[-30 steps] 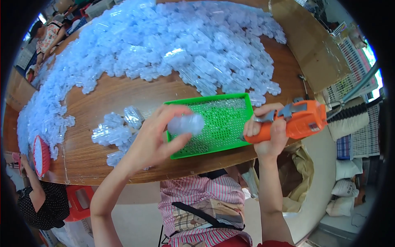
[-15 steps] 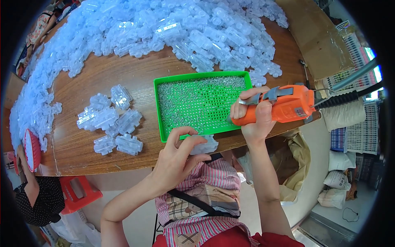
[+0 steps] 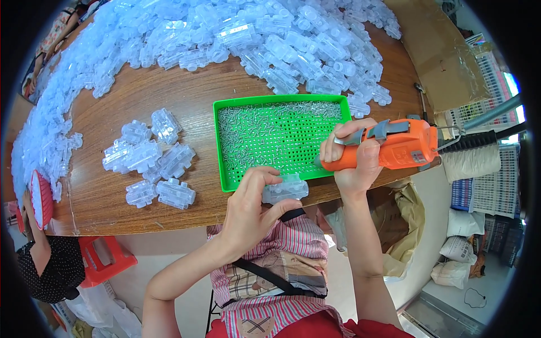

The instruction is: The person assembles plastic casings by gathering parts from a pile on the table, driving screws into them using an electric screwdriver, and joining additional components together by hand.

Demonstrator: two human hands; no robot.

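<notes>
Between the thumb and fingers of my left hand (image 3: pixel 248 211) is a clear plastic housing (image 3: pixel 285 189), held at the table's front edge just below the tray. My right hand (image 3: pixel 356 158) is wrapped round an orange electric screwdriver (image 3: pixel 394 145), which points left with its tip over the tray's right front corner. A green perforated tray (image 3: pixel 216 143) holds many small silver screws (image 3: pixel 239 132), thickest at its left side and back. Left of the tray, several clear plastic housings (image 3: pixel 143 156) lie in a loose group.
A large heap of clear plastic housings (image 3: pixel 186 39) covers the back and left of the wooden table (image 3: pixel 90 211). A cardboard sheet (image 3: pixel 445 62) stands at the right. Another person's arm (image 3: pixel 35 225) is by a red basket (image 3: pixel 40 200) at far left, near a red stool (image 3: pixel 107 262).
My left hand has turned the plastic housing and shifted it slightly right. The screwdriver in my right hand has moved a little to the right.
</notes>
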